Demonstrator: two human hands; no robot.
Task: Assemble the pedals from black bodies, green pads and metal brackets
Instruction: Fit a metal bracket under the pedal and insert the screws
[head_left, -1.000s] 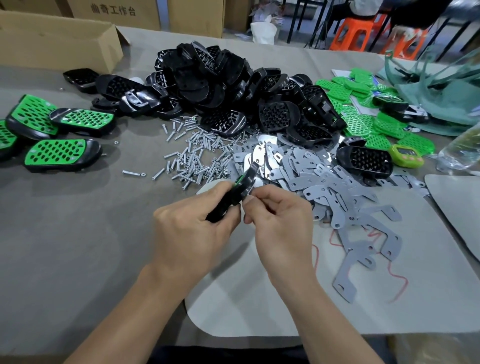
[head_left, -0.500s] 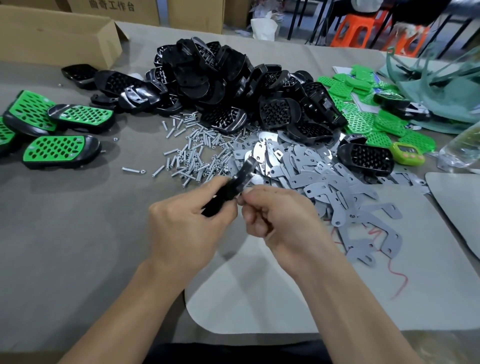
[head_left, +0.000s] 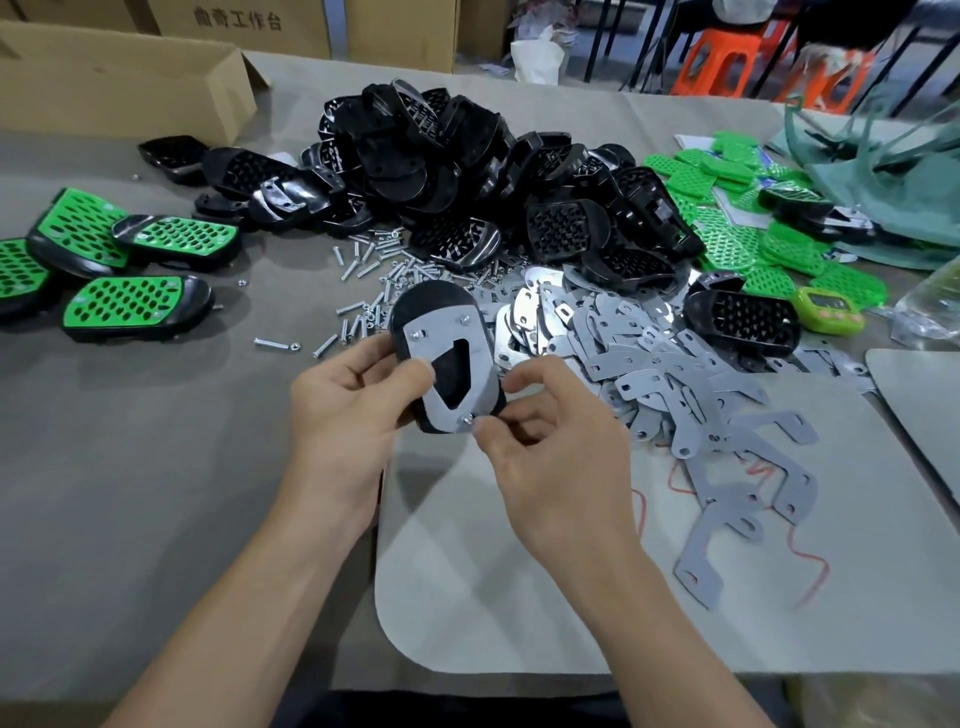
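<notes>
A black oval plastic pedal body (head_left: 441, 312) is held tilted above the table with its underside turned to the viewer. It is gripped at its left edge by the left hand (head_left: 343, 410) and pinched at its lower end by the right hand (head_left: 550, 441). A flat grey metal bracket (head_left: 480, 358) with a central cut-out is laid against it, and three screw ends (head_left: 420, 335) are seen at its corners. Behind it, bare black bodies (head_left: 441, 156) are heaped. Loose brackets (head_left: 675, 374) are spread to the right, green perforated pads (head_left: 727, 234) lie far right, and finished green-topped pedals (head_left: 135, 306) lie far left.
</notes>
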